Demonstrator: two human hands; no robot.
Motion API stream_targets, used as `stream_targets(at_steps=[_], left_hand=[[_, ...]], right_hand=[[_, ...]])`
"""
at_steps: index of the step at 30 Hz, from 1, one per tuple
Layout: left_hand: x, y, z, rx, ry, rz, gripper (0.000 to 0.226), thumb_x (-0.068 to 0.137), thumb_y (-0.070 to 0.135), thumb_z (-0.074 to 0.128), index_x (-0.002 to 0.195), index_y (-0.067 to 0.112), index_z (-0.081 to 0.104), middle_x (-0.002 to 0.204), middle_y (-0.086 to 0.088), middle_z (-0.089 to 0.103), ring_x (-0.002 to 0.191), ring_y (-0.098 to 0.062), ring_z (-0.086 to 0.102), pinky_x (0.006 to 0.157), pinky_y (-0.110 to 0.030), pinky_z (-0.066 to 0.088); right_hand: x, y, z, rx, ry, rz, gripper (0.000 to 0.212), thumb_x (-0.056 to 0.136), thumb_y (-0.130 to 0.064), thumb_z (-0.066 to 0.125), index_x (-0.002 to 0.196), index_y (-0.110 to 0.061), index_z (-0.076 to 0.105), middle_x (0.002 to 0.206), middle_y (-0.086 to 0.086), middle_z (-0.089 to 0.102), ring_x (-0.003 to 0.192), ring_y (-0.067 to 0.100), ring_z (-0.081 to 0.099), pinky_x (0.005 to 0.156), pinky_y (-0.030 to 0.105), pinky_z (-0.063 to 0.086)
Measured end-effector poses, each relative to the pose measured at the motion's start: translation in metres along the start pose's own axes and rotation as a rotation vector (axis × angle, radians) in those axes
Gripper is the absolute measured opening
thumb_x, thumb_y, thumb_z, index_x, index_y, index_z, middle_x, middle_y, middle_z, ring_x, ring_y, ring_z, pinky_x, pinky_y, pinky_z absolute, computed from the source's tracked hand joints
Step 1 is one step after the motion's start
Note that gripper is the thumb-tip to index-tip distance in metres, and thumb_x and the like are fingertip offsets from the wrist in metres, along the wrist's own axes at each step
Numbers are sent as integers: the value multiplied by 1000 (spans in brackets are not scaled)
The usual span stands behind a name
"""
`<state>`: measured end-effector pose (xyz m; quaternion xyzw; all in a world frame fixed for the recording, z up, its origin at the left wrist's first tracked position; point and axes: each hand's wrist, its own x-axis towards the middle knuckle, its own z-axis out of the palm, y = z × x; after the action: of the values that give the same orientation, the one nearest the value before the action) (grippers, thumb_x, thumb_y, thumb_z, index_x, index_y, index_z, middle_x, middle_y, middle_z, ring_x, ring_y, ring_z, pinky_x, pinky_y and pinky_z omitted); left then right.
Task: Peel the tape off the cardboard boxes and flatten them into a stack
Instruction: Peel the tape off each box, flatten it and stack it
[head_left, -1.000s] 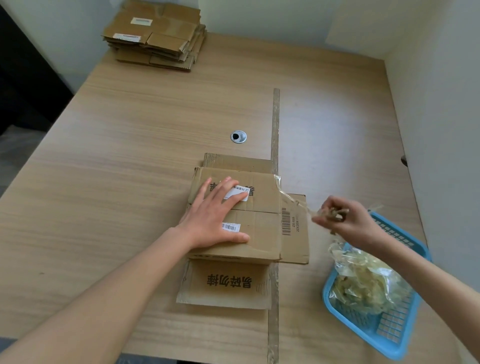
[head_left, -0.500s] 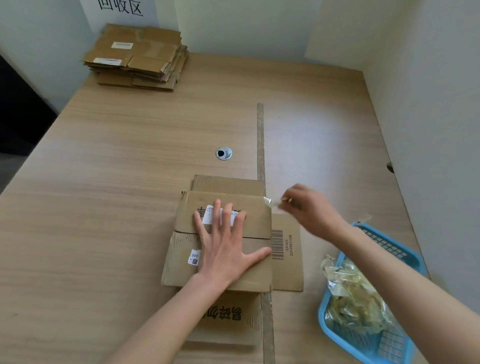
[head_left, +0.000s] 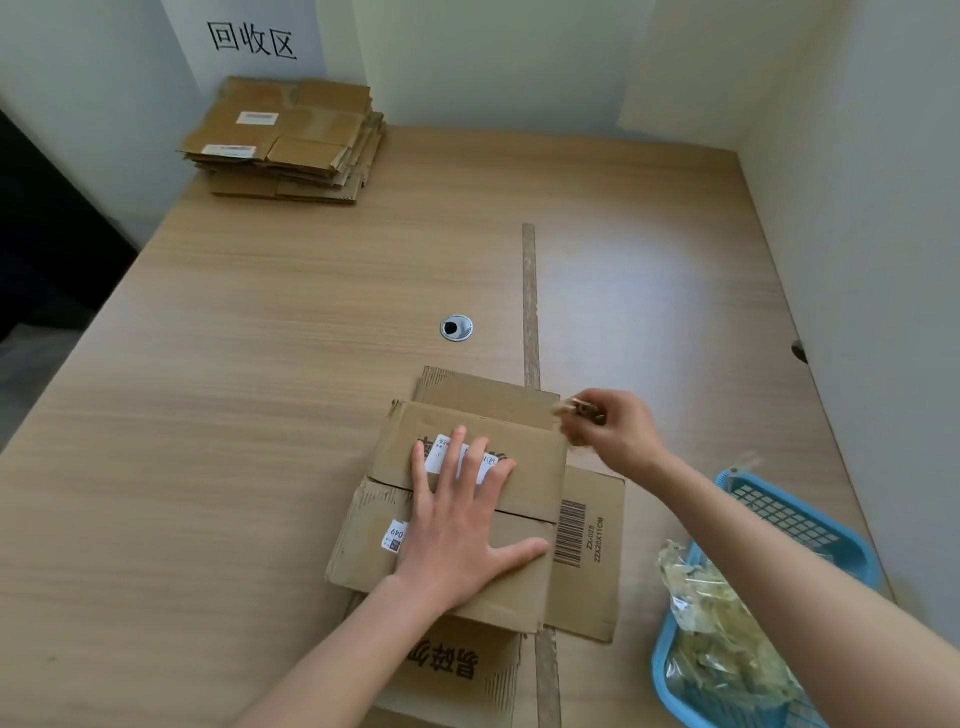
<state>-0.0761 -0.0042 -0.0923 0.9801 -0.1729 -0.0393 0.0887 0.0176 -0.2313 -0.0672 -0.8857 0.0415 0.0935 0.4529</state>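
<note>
A brown cardboard box (head_left: 535, 483) lies on the wooden table in front of me, its flaps spread out to the far, near and right sides. My left hand (head_left: 462, 525) presses flat on its top, fingers spread over a white label. My right hand (head_left: 615, 434) hovers at the box's far right corner, fingers pinched on a crumpled strip of clear tape (head_left: 569, 410). A stack of flattened boxes (head_left: 291, 140) rests at the far left corner of the table.
A blue plastic basket (head_left: 810, 525) holding crumpled used tape (head_left: 711, 623) sits at the near right. A metal cable grommet (head_left: 457, 328) and a brown tape strip (head_left: 530, 306) mark the tabletop. Walls close the far and right sides; a sign (head_left: 252, 41) hangs above the stack.
My right hand moved from beside the basket back to the box's far right corner, still pinching tape. My left hand slid and turned on the box top. The view tilted up.
</note>
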Motion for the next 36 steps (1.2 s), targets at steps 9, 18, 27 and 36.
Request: stream_targets(at_steps=[9, 18, 27, 36], left_hand=[[1, -3, 2, -6, 20, 8, 93, 80, 95, 18, 143, 29, 37, 155, -5, 31, 156, -32, 12, 118, -73, 11], [3, -3, 3, -41, 47, 1, 93, 77, 94, 27, 143, 30, 35, 153, -4, 28, 156, -29, 7, 120, -71, 4], [1, 2, 1, -117, 83, -10, 94, 74, 92, 31, 143, 28, 38, 153, -2, 23, 157, -24, -1, 121, -64, -9], [-1, 2, 0, -121, 71, -18, 96, 72, 93, 27, 144, 31, 35, 156, -1, 20, 156, -21, -4, 122, -62, -10]], right_hand=[[-17, -3, -101, -352, 96, -193, 25, 94, -23, 70, 118, -16, 72, 107, -3, 73, 102, 19, 65, 84, 31, 45], [-149, 44, -121, -434, 105, -147, 32, 105, -32, 50, 135, -31, 62, 145, -17, 51, 140, 15, 34, 114, 49, 35], [-214, 82, -98, -459, 196, 73, 9, 92, -21, 74, 93, -29, 78, 102, -14, 63, 96, 13, 64, 76, 24, 45], [-194, 90, -80, -331, 317, 419, 33, 74, -29, 90, 94, -26, 63, 77, -14, 70, 83, 10, 64, 78, 33, 49]])
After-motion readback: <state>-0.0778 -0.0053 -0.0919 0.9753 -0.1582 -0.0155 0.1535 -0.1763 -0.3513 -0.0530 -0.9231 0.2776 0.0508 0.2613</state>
